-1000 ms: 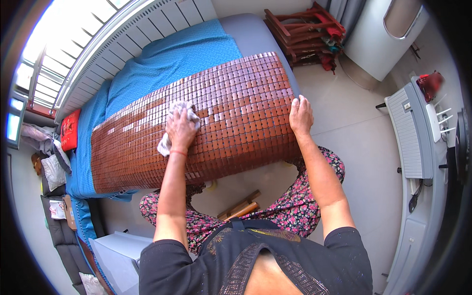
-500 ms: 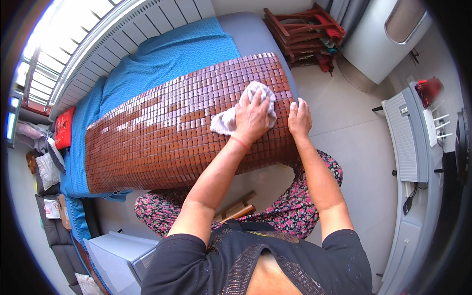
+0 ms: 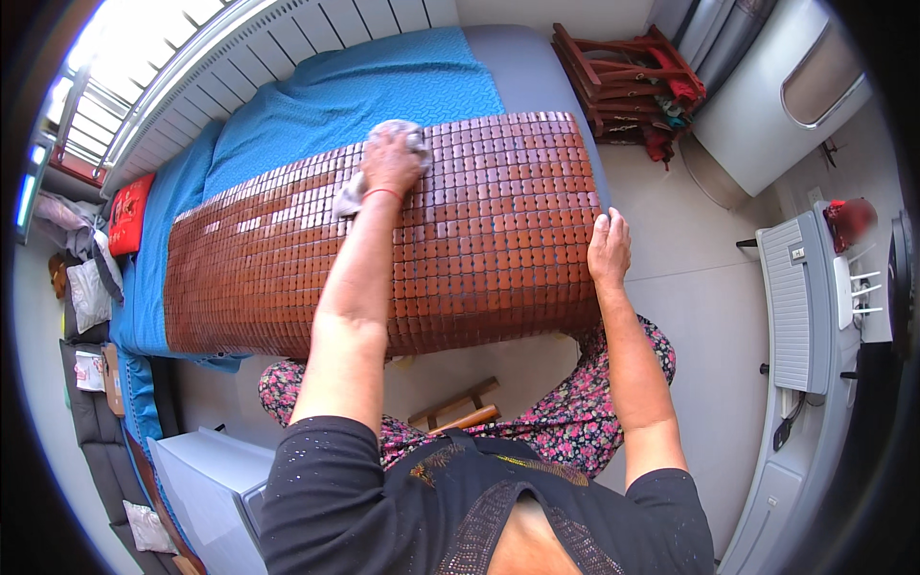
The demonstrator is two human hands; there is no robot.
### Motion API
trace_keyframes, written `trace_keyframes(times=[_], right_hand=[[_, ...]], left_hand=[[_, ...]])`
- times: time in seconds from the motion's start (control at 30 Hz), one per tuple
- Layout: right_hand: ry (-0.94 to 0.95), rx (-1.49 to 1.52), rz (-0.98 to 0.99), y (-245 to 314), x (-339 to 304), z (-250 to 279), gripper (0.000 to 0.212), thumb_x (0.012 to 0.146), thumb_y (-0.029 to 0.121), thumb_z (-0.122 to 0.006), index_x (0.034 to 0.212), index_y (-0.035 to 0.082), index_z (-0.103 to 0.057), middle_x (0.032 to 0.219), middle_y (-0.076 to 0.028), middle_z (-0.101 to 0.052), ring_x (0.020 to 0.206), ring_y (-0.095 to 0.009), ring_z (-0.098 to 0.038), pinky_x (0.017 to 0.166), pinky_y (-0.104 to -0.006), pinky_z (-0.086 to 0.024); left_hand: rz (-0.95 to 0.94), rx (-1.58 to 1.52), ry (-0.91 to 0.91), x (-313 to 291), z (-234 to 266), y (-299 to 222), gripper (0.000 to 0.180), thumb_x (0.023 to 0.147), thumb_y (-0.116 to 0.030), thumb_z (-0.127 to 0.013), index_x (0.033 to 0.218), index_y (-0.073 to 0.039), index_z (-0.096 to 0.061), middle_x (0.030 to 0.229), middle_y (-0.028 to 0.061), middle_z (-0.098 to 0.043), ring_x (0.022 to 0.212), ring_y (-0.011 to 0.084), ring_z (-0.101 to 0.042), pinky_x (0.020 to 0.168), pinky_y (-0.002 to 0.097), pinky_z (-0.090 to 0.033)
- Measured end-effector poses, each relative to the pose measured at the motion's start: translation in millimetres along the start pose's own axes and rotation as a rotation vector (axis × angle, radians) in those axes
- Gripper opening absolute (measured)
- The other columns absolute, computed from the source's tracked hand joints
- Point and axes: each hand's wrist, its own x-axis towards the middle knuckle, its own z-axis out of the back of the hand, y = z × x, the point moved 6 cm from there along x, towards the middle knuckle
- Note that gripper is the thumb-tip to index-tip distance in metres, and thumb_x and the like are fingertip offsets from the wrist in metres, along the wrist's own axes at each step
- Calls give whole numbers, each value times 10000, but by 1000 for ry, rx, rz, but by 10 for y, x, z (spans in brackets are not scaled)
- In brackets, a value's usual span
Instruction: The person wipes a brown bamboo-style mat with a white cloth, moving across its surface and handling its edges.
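A reddish-brown mat of small linked tiles (image 3: pixel 479 249) lies over a blue quilted cover (image 3: pixel 355 86) on the bed. My left hand (image 3: pixel 391 165) presses down on a pale, bunched cloth (image 3: pixel 416 140) near the mat's far edge. Part of this cloth sticks out beside the wrist, and its underside is hidden. At the mat's right end rests my right hand (image 3: pixel 609 251), its fingers stretched forward along the edge with nothing visible in them. A red string circles my left wrist.
Under the mat's near side a small wooden stool (image 3: pixel 460 407) stands between my legs. Folded red-brown wooden chairs (image 3: pixel 628 81) lean at the back right, near a silver rounded appliance (image 3: pixel 767 96). A grey cabinet (image 3: pixel 791 297) bears a white router (image 3: pixel 845 287).
My left hand has slid the cloth leftward and toward the mat's far edge. My right hand stays at the mat's right end, and the whole view has shifted a little.
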Motion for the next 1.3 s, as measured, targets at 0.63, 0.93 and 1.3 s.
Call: trace_keyframes(times=[0.63,0.93,1.3], right_hand=[[22,-22,-74,-38,19,-28,476,967,438,-357,1268,88,-473,1289,-140,-510,1187,-344,-482,961,-504,-381],[9,-15,-90,-32,-7,-18,475,967,430,-357,1265,84,-486,1290,-138,-513,1196,-332,-480,973,-496,-373],[-32,147,-1,-131,111,-33,437,969,405,-367,1170,59,-541,1180,-176,-570,1114,-368,-515,959,-460,-397]], left_hand=[[-87,17,-180,-2609,238,147,567,745,-255,-617,1291,-128,-531,1346,154,-474,1221,418,-427,955,570,-378],[-512,-204,-267,-2352,244,-1585,560,673,-217,-666,1220,-135,-573,1311,124,-485,1090,363,-495,848,488,-413],[-278,-56,-29,-926,59,-1325,535,828,-300,-554,1340,-158,-485,1400,151,-429,1263,376,-404,1078,469,-315]])
